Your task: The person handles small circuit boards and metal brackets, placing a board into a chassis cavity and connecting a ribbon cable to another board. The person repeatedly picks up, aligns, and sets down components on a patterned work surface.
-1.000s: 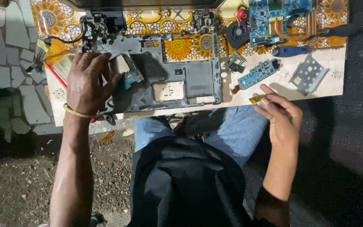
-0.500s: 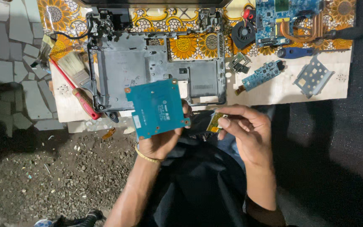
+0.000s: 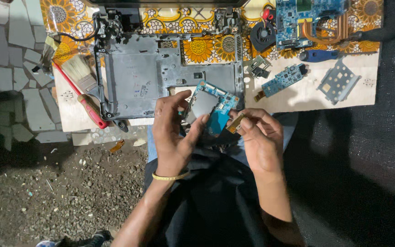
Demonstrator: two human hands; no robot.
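My left hand grips a small blue circuit board with a grey metal plate on its face, held tilted above my lap at the table's near edge. My right hand pinches a thin brown ribbon cable that hangs off the board's lower right side. Just beyond both hands lies the grey, stripped laptop base on the table. A gold bangle circles my left wrist.
A paintbrush and a red-handled tool lie left of the laptop base. To the right sit a narrow blue board, a perforated metal bracket, a blue-handled screwdriver, a black fan and a large blue mainboard. Gravel ground lies below.
My left hand lifted the blue board out of the laptop base and brought it toward my lap, turning it over. My right hand moved in from the right and took hold of its ribbon cable.
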